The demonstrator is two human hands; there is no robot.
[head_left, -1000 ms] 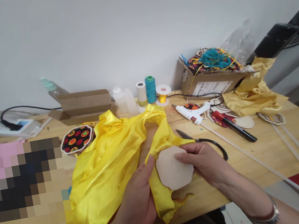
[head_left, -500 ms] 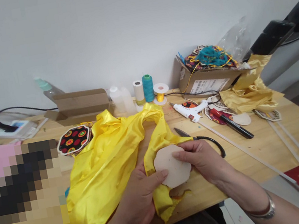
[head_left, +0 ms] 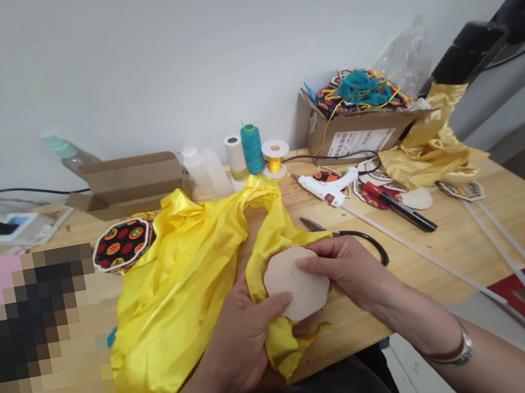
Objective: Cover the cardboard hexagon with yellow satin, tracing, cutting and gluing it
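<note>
A pale, scallop-edged flat piece (head_left: 295, 289), perhaps card, lies over the end of a yellow satin cloth (head_left: 185, 278). My left hand (head_left: 252, 327) pinches its left edge together with the cloth, thumb on top. On the opposite side my right hand (head_left: 344, 270) grips the piece, its thumb pressed near the upper right and its other fingers hidden behind. Just beyond my right hand are scissors (head_left: 369, 242), partly covered by the hand and the cloth. The cloth spreads away to the left over the wooden table.
A white glue gun (head_left: 329, 188) with a long glue stick, a black marker (head_left: 404, 209) and patterned pieces lie to the right. Thread spools (head_left: 253, 149) and bottles (head_left: 200, 170) stand at the back. A cardboard box (head_left: 353, 133) holds yarn. Patterned octagonal pieces (head_left: 123, 243) lie left.
The view has shifted slightly, so everything sits a little further left and up. Both hands keep the same hold on the pale piece and the cloth.
</note>
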